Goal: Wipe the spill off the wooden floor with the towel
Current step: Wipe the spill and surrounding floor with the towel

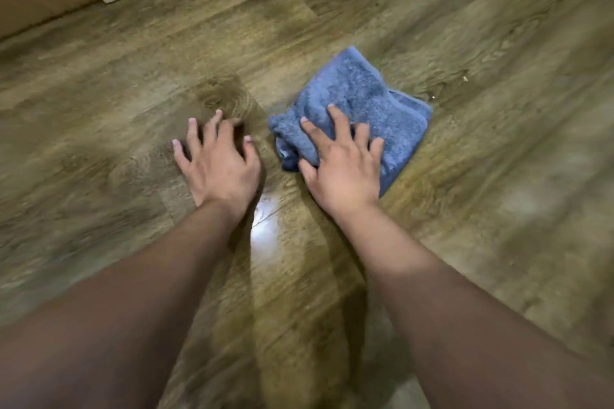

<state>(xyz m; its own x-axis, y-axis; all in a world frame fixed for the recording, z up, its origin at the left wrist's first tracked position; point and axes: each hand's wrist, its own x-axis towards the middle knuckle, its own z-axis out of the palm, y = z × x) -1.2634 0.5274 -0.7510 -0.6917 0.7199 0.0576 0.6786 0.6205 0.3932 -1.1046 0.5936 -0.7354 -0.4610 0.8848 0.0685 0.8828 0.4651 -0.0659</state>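
Blue towel (360, 103) under spread right hand (344, 169) fingers, left hand (219, 166) splayed on floor (498, 176)

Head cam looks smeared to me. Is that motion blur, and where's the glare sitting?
Head view: motion blur streaks the floor edges; towel and both hands stay fairly sharp. A bright glare patch lies between the wrists, beside the left hand. The arms cast soft shadows.

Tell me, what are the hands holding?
The right hand presses its fingers on the blue towel's near edge. The left hand holds nothing.
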